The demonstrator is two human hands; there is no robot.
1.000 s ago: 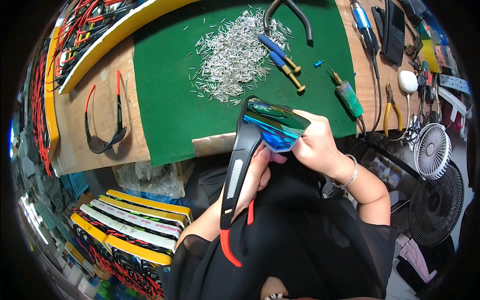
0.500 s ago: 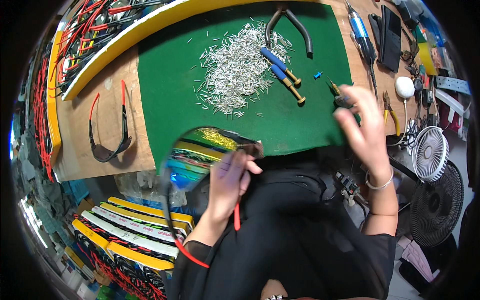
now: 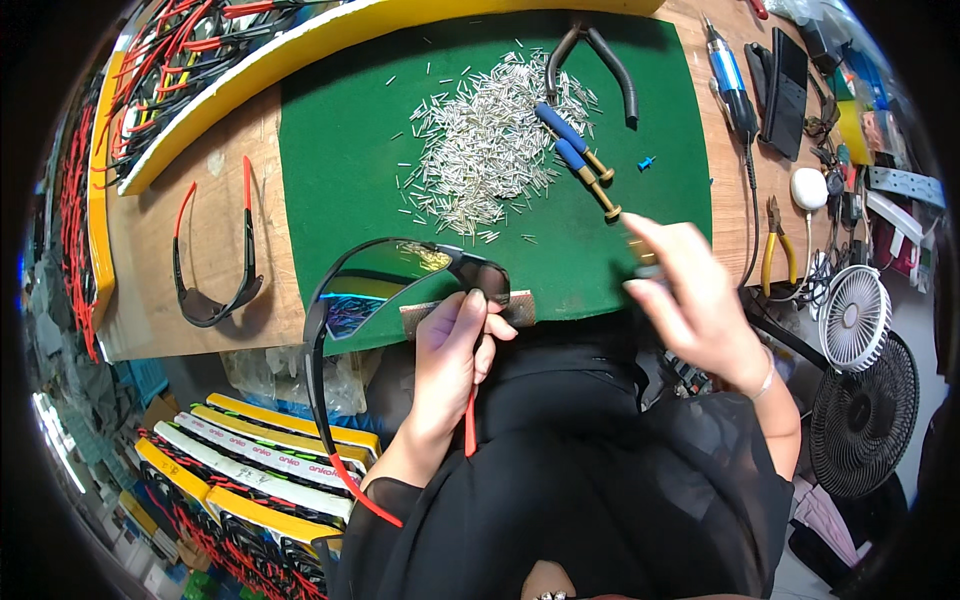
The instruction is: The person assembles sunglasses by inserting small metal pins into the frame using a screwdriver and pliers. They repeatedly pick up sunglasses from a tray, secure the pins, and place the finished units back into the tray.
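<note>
My left hand (image 3: pixel 452 350) is closed on a pair of sunglasses (image 3: pixel 318 372) with a black frame, a mirrored lens and red temple tips. It holds them at the near edge of the green mat, tilted, with one temple hanging down towards my lap. Over the mat's near right part, my right hand (image 3: pixel 695 300) pinches a small brass-and-grey tool (image 3: pixel 640 252). Its lower part is hidden by my fingers, so its exact kind does not show. Just beyond that hand lie two blue-handled tools (image 3: pixel 572 155) with brass ends.
Small silver pins (image 3: pixel 480 150) lie heaped on the green mat (image 3: pixel 345 150), near black-handled pliers (image 3: pixel 630 90) and a blue pin (image 3: pixel 647 162). Another pair of sunglasses (image 3: pixel 250 270) rests left. At right are an electric screwdriver (image 3: pixel 730 80), yellow-handled pliers (image 3: pixel 778 250) and a fan (image 3: pixel 855 312).
My right hand has moved left and nearer, bringing along the small tool from the mat's right edge. My left hand has turned the sunglasses slightly at the mat's near edge.
</note>
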